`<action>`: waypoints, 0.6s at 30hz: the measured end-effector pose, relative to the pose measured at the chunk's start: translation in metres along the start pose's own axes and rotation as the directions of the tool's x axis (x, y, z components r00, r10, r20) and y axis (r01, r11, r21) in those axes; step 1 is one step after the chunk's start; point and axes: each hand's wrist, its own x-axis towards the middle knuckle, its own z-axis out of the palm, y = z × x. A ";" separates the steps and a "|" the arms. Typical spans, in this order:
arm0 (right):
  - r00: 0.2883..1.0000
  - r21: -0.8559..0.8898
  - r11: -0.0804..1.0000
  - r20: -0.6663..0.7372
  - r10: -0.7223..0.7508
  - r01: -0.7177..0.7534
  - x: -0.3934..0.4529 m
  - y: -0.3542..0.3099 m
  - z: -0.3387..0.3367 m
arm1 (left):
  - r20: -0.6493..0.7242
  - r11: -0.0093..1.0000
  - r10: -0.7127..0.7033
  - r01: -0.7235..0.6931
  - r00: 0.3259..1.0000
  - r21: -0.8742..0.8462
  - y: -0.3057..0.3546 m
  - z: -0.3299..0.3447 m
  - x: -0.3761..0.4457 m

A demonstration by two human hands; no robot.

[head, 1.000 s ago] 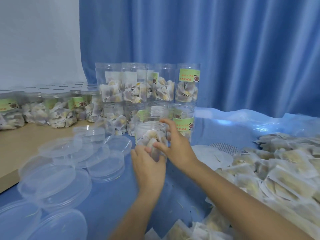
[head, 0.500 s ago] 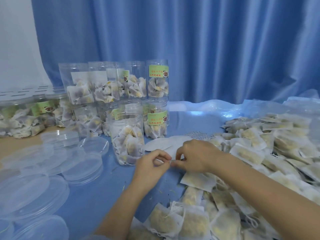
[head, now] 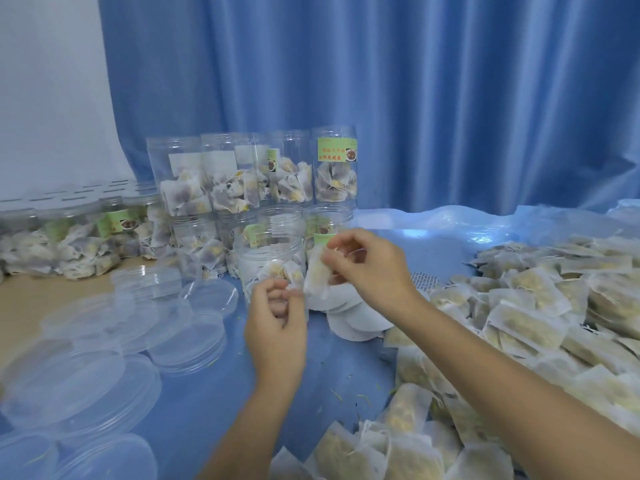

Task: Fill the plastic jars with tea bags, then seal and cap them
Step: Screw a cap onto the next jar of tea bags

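An open clear plastic jar (head: 268,258) partly filled with tea bags stands on the blue cloth just beyond my hands. My right hand (head: 367,265) pinches a white tea bag (head: 317,275) and holds it up beside the jar's right side. My left hand (head: 277,320) is below and in front of the jar, fingers curled, its fingertips close to the lower corner of that tea bag; whether it grips anything is unclear. A big heap of loose tea bags (head: 526,306) covers the right side. Clear plastic caps (head: 114,327) lie scattered at the left.
Filled jars (head: 249,171) with green labels are stacked two high behind the open jar, and more filled jars (head: 69,244) stand at the left on the wooden tabletop (head: 31,303). White round seal liners (head: 356,320) lie under my right wrist. A blue curtain hangs behind.
Both hands left the jar, dropped to the tea bag heap, then rose again. My right hand now holds a tea bag beside the jar, and my left hand is slightly below it.
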 end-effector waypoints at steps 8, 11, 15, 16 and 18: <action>0.986 -0.280 0.945 0.065 -0.156 0.168 0.058 -0.011 0.044 | -0.077 0.952 -0.146 0.161 0.986 0.261 -0.017 -0.013 0.018; 0.967 -0.453 0.859 0.191 -0.168 0.238 0.054 0.012 0.044 | 0.000 0.920 -0.202 0.190 0.979 0.343 -0.020 -0.014 0.018; 0.998 -0.455 0.889 0.060 -0.029 0.054 0.042 0.042 0.026 | 0.068 0.925 -0.205 0.171 0.976 0.340 -0.026 -0.013 0.020; 0.988 -0.543 0.840 0.141 0.067 0.020 0.039 0.050 0.024 | 0.097 0.931 -0.215 0.174 0.972 0.321 -0.027 -0.013 0.020; 0.927 -0.690 0.722 0.300 0.224 0.049 0.032 0.064 0.022 | 0.151 0.940 -0.225 0.174 0.963 0.292 -0.029 -0.010 0.020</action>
